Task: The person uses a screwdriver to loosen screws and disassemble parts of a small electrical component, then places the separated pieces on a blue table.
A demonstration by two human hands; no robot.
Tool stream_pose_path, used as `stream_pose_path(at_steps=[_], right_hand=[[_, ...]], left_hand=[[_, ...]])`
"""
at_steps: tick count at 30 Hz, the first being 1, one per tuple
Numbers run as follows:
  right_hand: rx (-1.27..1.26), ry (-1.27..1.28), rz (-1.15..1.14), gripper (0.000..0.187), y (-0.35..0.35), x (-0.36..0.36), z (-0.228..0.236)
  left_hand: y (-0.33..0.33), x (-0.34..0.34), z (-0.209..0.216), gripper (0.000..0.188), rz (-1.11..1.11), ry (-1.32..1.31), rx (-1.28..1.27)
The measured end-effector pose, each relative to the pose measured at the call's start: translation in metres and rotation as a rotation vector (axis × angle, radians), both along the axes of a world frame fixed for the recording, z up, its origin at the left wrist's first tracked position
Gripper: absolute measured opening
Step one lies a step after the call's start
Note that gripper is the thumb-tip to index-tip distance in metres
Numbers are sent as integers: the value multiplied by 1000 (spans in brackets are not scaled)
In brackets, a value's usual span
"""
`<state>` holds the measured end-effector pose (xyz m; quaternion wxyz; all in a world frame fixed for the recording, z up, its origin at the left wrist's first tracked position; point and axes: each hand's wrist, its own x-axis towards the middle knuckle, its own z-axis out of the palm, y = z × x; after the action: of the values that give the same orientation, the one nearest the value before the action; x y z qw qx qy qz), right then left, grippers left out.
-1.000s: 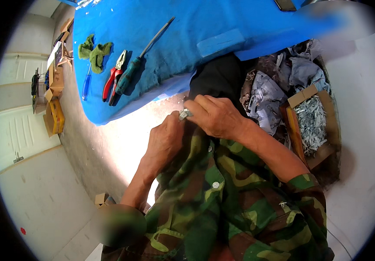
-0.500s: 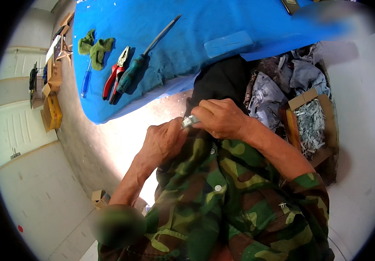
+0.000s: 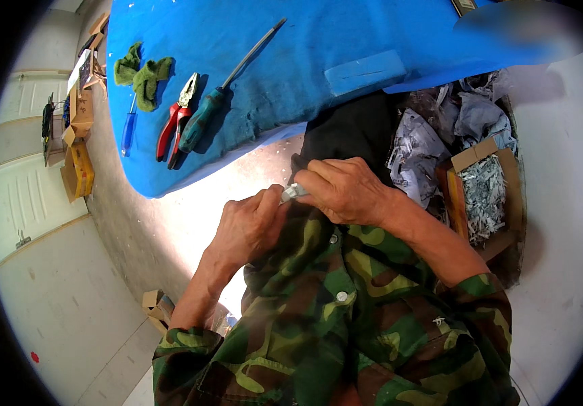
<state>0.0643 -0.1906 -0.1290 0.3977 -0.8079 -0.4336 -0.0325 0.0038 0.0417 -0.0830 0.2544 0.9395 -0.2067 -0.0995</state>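
Blue-covered table (image 3: 271, 84) ahead, left hand (image 3: 247, 224), right hand (image 3: 347, 193), each grip narrowly pinching the same small whitish piece (image 3: 294, 192)

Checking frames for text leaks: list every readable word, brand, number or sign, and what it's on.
Nothing readable.
Yellow box: possible print, too small.
Brown carton next to it: dark marks, too small.
Pale piece in the hands: no lettering discernible.

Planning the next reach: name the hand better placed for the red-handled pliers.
Likely the left hand: it's nearer the pliers than the right hand, though both hold the pale piece.
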Motion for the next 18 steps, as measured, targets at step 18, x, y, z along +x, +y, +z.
stream_pose_path(at_steps=[18], right_hand=[[130, 19, -154, 27, 10, -3, -14]], left_hand=[[-43, -16, -15, 17, 343, -201, -42]])
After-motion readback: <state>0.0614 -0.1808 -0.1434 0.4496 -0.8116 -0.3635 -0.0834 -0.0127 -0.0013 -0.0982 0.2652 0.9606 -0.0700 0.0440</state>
